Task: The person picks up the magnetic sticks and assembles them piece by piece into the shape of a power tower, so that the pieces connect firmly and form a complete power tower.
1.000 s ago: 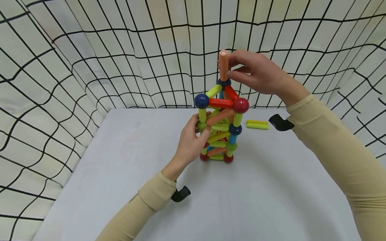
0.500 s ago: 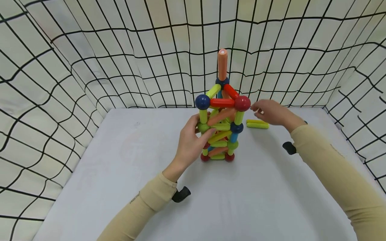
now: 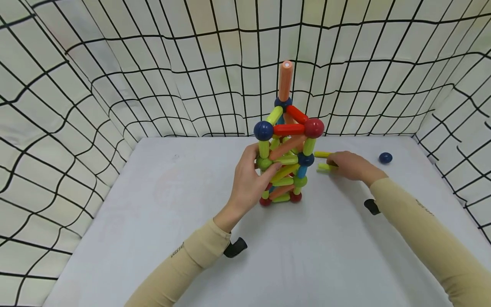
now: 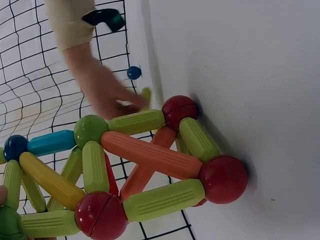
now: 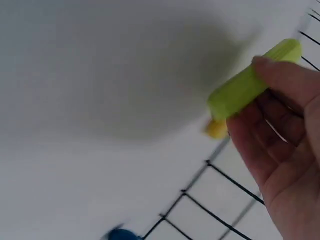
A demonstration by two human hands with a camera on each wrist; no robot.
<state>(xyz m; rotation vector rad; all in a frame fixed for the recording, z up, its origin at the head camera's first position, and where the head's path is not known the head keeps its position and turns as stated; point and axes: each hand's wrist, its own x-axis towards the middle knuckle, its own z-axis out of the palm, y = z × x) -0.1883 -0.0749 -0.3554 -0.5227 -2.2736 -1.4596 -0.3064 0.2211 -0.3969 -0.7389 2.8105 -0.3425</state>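
A tower of magnetic rods and balls (image 3: 288, 130) stands upright on the white table, with an orange rod (image 3: 285, 81) pointing up from the dark blue ball at its peak. My left hand (image 3: 249, 179) grips the tower's left side around a green ball (image 3: 264, 163), thumb across the front. To the right of the tower my right hand (image 3: 350, 165) pinches a yellow-green magnetic rod (image 5: 250, 82) between thumb and fingers. Just behind that rod a yellow rod (image 3: 323, 154) lies on the table. In the left wrist view, red balls (image 4: 223, 179) form the tower's base.
A loose dark blue ball (image 3: 385, 158) sits on the table (image 3: 172, 179) near its back right corner. Black netting (image 3: 192, 64) over white cloth rises behind the table and along both sides.
My right hand has let go of the orange rod on the peak, come down to the right and picked up the yellow-green rod. The left hand keeps its grip; the tower shifts slightly right.
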